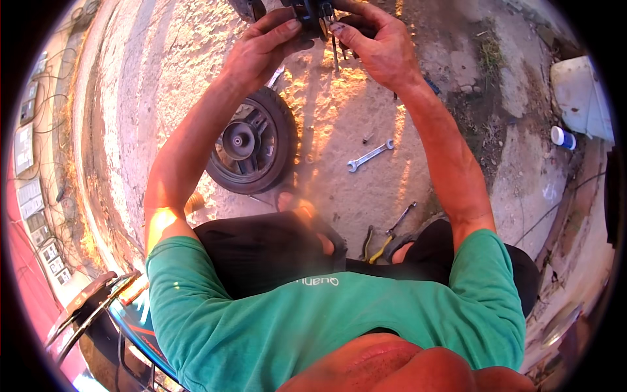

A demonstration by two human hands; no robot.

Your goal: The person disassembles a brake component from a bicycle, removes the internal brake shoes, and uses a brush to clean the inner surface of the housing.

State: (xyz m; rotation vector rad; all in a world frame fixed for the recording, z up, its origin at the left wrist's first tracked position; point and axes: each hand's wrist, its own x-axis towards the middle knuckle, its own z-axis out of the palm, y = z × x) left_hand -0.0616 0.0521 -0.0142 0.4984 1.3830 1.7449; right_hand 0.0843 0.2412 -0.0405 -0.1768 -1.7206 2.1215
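Note:
At the top edge of the head view, both hands are raised to a dark mechanical part [307, 12], cut off by the frame, so its exact kind does not show. My left hand [266, 44] grips its left side, with thumb and fingers closed on it. My right hand [381, 46] pinches at its right side, thumb against the fingers. A thin metal rod [336, 57] hangs down beside my right thumb. Below my left forearm lies a small black-tyred wheel [238, 140] on its side. An open-ended wrench [370, 155] rests on the ground between my forearms.
A small dark bolt-like piece [368, 138] lies near the wrench. By my feet are yellow-handled pliers [379, 251] and a slim metal tool [400, 219]. At right stand a white container [581, 91] and a white-and-blue cup [563, 138]. A vehicle's bars and bodywork [98, 307] show at lower left.

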